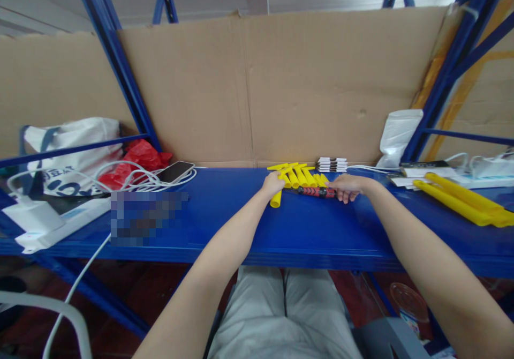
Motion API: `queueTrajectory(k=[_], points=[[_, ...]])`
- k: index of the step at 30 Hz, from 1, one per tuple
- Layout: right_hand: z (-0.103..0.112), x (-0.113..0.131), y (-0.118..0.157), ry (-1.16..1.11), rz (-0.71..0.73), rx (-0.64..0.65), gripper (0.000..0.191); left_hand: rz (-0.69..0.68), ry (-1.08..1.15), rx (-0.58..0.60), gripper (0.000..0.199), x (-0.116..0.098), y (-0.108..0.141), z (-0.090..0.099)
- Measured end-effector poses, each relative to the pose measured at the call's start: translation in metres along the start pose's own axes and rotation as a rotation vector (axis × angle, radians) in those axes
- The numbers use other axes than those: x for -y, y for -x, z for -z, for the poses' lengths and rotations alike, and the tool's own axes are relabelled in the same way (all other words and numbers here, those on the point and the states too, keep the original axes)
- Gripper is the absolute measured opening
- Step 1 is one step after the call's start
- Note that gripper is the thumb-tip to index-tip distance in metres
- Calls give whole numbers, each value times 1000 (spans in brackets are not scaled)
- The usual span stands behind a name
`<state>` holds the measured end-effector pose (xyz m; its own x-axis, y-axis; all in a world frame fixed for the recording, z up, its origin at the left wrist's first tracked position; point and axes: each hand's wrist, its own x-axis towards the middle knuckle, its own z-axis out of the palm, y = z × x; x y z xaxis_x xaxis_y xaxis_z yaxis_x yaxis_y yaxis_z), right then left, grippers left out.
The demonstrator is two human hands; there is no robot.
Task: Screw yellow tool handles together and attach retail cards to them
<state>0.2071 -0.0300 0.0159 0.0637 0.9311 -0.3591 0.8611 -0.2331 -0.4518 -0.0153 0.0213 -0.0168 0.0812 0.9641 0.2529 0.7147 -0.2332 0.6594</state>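
My left hand [273, 183] is closed around a yellow tube-like piece [276, 199], whose round end sticks out below the fingers toward me. Just beyond and to the right, several yellow T-shaped plastic pieces [297, 177] lie side by side on the blue table. My right hand [347, 187] has its fingers bent around the rear end of a screwdriver [319, 192] with a red and black handle. The screwdriver lies sideways, its shaft pointing left toward my left hand. Some shorter yellow pieces [320, 180] are just behind it.
A stack of small white pieces [331, 164] stands against the cardboard wall [249, 91]. Long yellow tubes [461, 201] lie at the right on the blue table [236, 225]. Leftward are a phone [175, 171], white cables, a power strip [80, 219], a red bag and a cloth bag.
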Motion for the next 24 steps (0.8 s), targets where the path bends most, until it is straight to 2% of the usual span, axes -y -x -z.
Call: queueTrajectory(k=[8,17,24], points=[[2,3,2,97,-28,-91,38,-42,42,-58,47,2,-1,-1],[2,3,1,118,-8,-85,29,-84,220,-22,45,0,-6,-12],[3,0,-2,127,14,-84,34,-47,278,-3,43,-11,0,-11]])
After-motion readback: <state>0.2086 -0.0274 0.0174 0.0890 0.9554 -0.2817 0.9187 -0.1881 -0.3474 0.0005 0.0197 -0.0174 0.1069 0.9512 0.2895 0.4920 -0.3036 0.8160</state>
